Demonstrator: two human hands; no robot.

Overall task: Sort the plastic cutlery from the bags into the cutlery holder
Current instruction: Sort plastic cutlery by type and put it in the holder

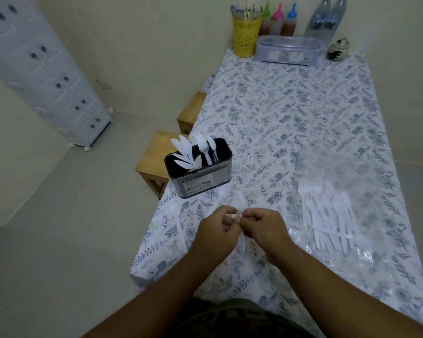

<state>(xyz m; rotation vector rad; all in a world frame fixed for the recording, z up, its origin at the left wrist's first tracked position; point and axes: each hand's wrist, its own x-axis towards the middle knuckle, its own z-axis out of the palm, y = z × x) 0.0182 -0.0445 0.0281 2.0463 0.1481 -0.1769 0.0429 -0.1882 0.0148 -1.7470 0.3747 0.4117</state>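
Observation:
A black cutlery holder [200, 184] stands near the table's left edge, with white knives [185, 157] in its left part and white forks [206, 148] in its right part. My left hand [216, 226] and my right hand [261, 225] meet just in front of it, fingers curled, both pinching a small clear plastic bag [241, 240] with a white utensil inside. To the right lies a large clear bag [332, 213] holding several white forks.
The table carries a floral cloth [279, 118]. At its far end stand a yellow holder [246, 36], three sauce bottles [277, 19], a clear box [288, 51], water bottles [326, 20] and a small jar [338, 48]. Wooden stools [156, 154] sit left of the table.

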